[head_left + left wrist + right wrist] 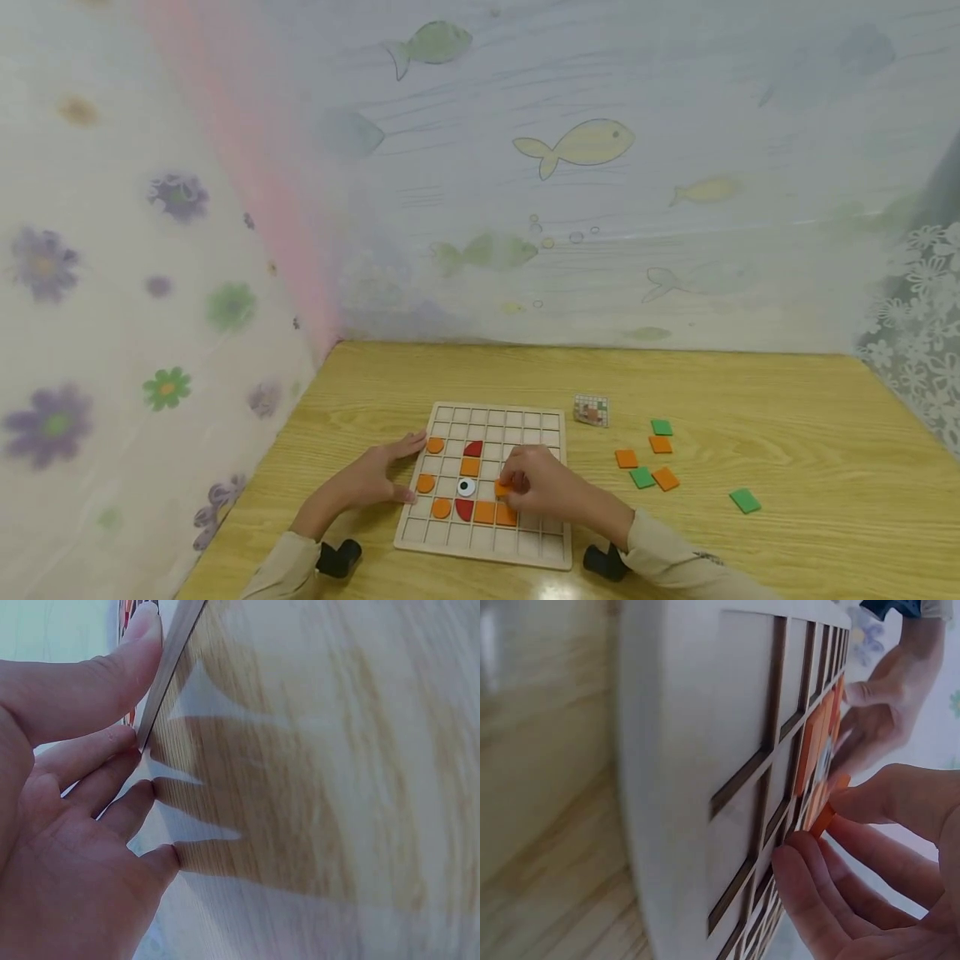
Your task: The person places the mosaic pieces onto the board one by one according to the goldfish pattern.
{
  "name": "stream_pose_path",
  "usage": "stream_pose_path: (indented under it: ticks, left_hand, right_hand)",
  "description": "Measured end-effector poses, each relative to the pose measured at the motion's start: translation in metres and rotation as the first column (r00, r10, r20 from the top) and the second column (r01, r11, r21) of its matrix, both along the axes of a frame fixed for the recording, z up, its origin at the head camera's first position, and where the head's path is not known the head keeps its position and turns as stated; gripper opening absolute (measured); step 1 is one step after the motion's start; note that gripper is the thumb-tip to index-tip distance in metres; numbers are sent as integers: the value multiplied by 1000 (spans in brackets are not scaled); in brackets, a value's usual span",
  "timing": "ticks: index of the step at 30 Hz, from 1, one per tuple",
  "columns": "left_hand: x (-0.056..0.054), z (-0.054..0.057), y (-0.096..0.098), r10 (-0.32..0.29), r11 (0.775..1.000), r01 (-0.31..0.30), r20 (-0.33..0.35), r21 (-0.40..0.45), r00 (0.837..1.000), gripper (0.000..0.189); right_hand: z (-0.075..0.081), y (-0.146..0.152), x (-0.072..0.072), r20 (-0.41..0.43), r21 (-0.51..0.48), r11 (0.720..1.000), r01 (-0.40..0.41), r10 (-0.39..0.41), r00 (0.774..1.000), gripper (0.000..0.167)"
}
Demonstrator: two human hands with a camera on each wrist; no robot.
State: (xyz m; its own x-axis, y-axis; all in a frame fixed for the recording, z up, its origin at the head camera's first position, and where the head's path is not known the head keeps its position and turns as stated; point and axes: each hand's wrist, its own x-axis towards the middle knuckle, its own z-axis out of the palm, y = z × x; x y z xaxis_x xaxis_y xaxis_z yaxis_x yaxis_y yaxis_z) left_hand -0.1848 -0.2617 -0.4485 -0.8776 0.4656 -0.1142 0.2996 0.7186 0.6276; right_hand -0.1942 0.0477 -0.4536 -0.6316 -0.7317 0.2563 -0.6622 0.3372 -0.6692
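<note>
A wooden grid board (450, 540) lies on the table in front of me. Between thumb and fingers, my right hand (542, 483) pinches an orange square tile (824, 820), low over the board's middle. The left hand (367, 477) rests along the board's left edge with its fingers loosely extended, thumb (139, 656) at the rim. Set in the grid are a white eye disc (467, 487), red quarter-round pieces (473, 449), several orange rounded pieces (435, 446) and orange squares (484, 512). The right hand covers some cells.
Loose orange tiles (626, 459) and green tiles (642, 477) lie right of the board, one green tile (746, 501) farther out. A small patterned grid card (592, 410) sits behind the board's right corner. Walls with painted fish (596, 143) and flowers border the table (810, 417).
</note>
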Motion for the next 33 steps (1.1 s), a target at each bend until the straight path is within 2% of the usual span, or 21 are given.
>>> stream_pose_path:
  ticks: [10, 19, 25, 33]
  left_hand:
    - [0, 1, 2, -7, 1000, 7, -6, 12, 1000, 85]
    - [0, -1, 0, 9, 1000, -9, -15, -6, 1000, 84]
    - [-1, -1, 2, -1, 1000, 2, -9, 3, 1000, 84]
    - [0, 0, 3, 26, 1000, -26, 9, -7, 1000, 84]
  right_hand:
    - [5, -21, 1, -8, 93, 996, 17, -16, 1000, 9]
    - [6, -32, 3, -37, 126, 990, 56, -51, 998, 4]
    - [6, -30, 4, -34, 148, 988, 42, -37, 999, 4]
    - [7, -13, 2, -33, 146, 989, 29, -25, 999, 13]
